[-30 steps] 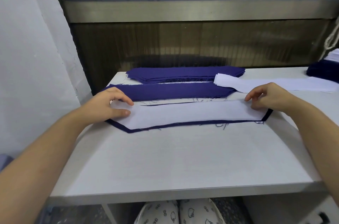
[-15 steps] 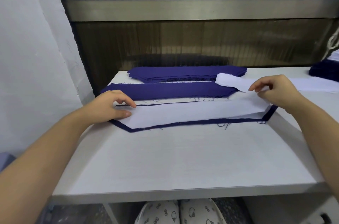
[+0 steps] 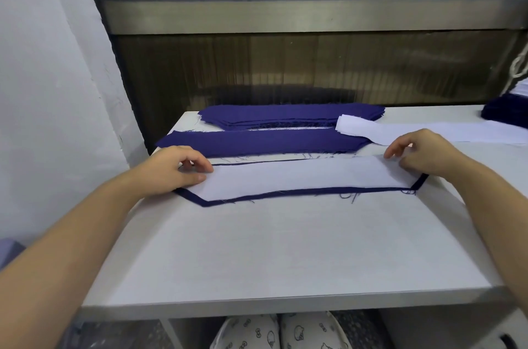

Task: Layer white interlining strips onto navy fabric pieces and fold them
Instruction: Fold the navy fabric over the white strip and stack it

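A white interlining strip [image 3: 303, 177] lies flat on a navy fabric piece [image 3: 300, 192], which shows only as a thin dark border around it. My left hand [image 3: 171, 171] is at the strip's left end, thumb flat on the white, index finger curled over the far edge, pinching it. At the right end my right hand [image 3: 423, 151] pinches the strip's far corner with curled fingertips. Both ends of the navy piece are partly hidden under my hands.
Behind the strip lies a folded navy piece [image 3: 257, 143], then a stack of navy pieces [image 3: 285, 117]. Loose white strips [image 3: 414, 131] run off to the right beside another navy stack [image 3: 505, 111]. The white table [image 3: 285, 257] meets a wall on the left.
Half a second ago my right hand held the strip's right end lifted off the navy piece; now that end lies flat on it. My left hand has stayed at the left end.
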Demonstrator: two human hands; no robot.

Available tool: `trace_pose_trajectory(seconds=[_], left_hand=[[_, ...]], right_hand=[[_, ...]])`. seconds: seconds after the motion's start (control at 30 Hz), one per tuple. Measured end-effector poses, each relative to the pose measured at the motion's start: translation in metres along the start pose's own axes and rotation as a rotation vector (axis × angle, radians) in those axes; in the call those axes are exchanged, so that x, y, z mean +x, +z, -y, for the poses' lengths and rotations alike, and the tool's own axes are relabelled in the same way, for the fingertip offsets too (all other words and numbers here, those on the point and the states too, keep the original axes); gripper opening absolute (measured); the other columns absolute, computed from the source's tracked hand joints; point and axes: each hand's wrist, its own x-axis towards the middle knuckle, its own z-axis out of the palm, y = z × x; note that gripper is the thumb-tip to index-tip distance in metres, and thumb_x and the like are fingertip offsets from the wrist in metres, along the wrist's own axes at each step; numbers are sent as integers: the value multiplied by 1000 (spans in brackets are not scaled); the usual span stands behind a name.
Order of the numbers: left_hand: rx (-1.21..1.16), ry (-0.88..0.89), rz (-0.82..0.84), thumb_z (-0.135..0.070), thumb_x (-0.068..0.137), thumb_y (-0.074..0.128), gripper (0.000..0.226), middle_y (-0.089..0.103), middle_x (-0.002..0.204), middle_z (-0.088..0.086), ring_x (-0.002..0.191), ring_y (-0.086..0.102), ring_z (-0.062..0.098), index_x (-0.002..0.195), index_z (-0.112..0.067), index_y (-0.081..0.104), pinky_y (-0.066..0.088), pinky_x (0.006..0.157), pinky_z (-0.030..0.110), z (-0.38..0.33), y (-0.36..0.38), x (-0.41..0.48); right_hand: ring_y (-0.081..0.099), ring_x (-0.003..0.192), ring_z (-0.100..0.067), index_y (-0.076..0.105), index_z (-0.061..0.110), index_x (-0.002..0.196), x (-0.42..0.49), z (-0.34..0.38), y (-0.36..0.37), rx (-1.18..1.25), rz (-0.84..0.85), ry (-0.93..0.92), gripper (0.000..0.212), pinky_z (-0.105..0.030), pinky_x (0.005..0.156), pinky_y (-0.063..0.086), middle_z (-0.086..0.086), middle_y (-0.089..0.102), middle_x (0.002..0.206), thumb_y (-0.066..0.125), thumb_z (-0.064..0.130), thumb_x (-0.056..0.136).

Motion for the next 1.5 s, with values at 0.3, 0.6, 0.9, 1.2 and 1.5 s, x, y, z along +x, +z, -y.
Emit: trace_pose_trajectory(seconds=[0.3, 0.6, 0.9, 1.2, 1.5], left_hand=[[149, 23, -275, -15, 91, 59, 13, 57, 95, -4, 78, 52, 10, 100, -18, 69, 41, 71, 22, -6, 16, 35], [260, -80, -361, -23, 94, 54, 20, 63, 108, 4, 87, 56, 16, 111, -18, 64, 47, 76, 31, 9, 14, 108], [560, -31, -214, -34, 96, 50, 37, 52, 131, 5, 120, 45, 27, 131, -24, 54, 40, 96, 39, 4, 16, 160], [587, 22, -118, -22, 99, 43, 32, 54, 126, 6, 116, 51, 26, 127, -17, 58, 45, 96, 43, -1, 11, 173], [614, 8, -198, -18, 94, 53, 17, 60, 108, 7, 100, 55, 25, 107, -13, 63, 50, 82, 39, -1, 7, 178]], right_hand=[[47, 105, -29, 72, 21, 95, 26, 44, 20, -334, -282, -210, 22, -38, 86, 30, -5, 60, 111, 56, 8, 86], [38, 124, -32, 53, 21, 133, 92, 78, 43, -434, -166, -190, 38, -40, 98, 30, -6, 48, 138, 45, 19, 97], [48, 117, -29, 59, 19, 125, 136, 92, 63, -652, -85, -369, 31, -37, 92, 33, -7, 56, 128, 42, 24, 99], [54, 109, -30, 58, 12, 123, 142, 93, 67, -704, -54, -502, 31, -37, 89, 39, -11, 58, 121, 41, 24, 101], [52, 106, -30, 63, 8, 109, 145, 101, 67, -556, -226, -363, 20, -37, 80, 42, -11, 61, 112, 55, 7, 92]])
